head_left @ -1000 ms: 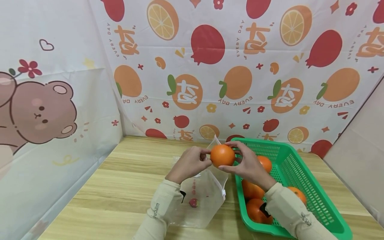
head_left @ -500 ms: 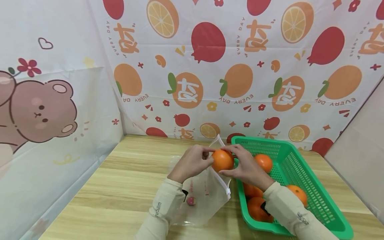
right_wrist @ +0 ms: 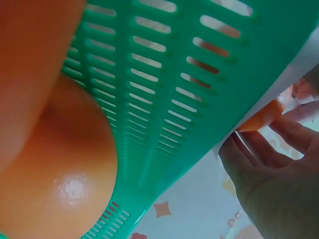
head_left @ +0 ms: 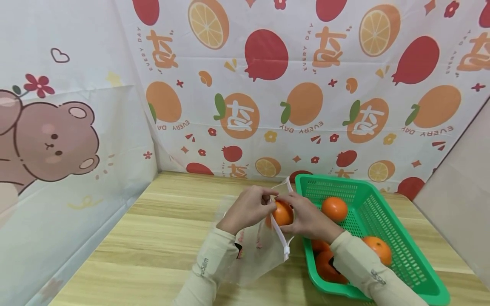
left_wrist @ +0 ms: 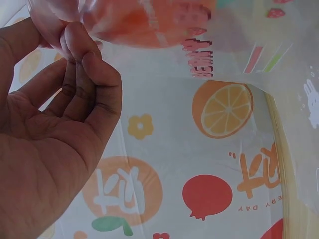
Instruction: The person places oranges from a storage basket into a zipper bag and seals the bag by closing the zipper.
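Observation:
A clear slider zip bag [head_left: 254, 261] with pink strawberry prints hangs tilted below my left hand [head_left: 248, 210], which pinches the rim of its mouth. My right hand [head_left: 311, 219] holds an orange [head_left: 284, 213] at that mouth, its lower left part behind the film. The white slider [head_left: 286, 253] sits at the near end of the zip strip. In the left wrist view, thumb and fingers of the left hand [left_wrist: 55, 114] grip the film, and the orange [left_wrist: 144, 25] shows blurred through it. The right wrist view catches the right hand's fingertips [right_wrist: 254, 144] on the orange [right_wrist: 261, 118].
A green perforated basket [head_left: 402, 242] stands right of the bag, under my right forearm. It contains several oranges, among them a rear orange [head_left: 334, 209] and a right-hand orange [head_left: 377, 250]. Printed cloth [head_left: 264, 106] covers the wall behind the wooden table [head_left: 126, 250].
The orange has moved slightly down and into the bag's mouth, with film now across its left side. My right hand has moved along with it; the left keeps its pinch on the rim.

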`<state>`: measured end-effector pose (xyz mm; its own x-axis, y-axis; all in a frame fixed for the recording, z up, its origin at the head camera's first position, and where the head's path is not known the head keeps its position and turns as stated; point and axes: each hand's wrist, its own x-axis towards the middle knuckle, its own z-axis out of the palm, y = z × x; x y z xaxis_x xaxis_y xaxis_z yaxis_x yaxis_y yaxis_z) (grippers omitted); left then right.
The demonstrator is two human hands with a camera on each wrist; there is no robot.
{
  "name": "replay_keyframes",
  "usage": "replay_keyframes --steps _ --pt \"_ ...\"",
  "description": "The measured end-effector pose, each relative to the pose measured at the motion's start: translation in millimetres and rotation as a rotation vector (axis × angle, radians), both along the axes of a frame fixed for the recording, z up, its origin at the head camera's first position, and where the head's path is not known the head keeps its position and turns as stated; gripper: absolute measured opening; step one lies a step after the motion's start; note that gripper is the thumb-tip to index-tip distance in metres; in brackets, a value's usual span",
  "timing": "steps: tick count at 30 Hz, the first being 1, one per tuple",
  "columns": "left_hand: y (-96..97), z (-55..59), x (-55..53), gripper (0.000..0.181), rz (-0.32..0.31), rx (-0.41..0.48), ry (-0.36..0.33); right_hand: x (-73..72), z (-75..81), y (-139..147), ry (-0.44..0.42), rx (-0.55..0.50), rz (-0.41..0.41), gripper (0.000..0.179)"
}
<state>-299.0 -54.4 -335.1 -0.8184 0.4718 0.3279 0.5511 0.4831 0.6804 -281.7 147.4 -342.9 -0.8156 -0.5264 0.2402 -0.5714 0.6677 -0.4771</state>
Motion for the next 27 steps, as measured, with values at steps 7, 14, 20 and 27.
replay_keyframes --steps 7,14,20,27 --pt "0.7 -0.5 1.2 0.030 -0.001 0.002 -0.005 -5.0 -2.1 -6.3 -0.048 0.023 0.028 0.059" --pt "-0.1 -0.9 1.4 0.030 0.014 0.008 0.005 -12.5 -4.9 -12.3 -0.104 0.038 0.060 0.047" --pt "0.1 -1.1 -0.3 0.029 0.023 0.023 0.019 -18.3 -7.6 -15.5 -0.139 0.075 0.094 0.048" --pt "1.0 -1.6 -0.2 0.029 0.026 0.035 0.039 -20.9 -10.7 -19.3 -0.158 0.091 0.173 0.059"
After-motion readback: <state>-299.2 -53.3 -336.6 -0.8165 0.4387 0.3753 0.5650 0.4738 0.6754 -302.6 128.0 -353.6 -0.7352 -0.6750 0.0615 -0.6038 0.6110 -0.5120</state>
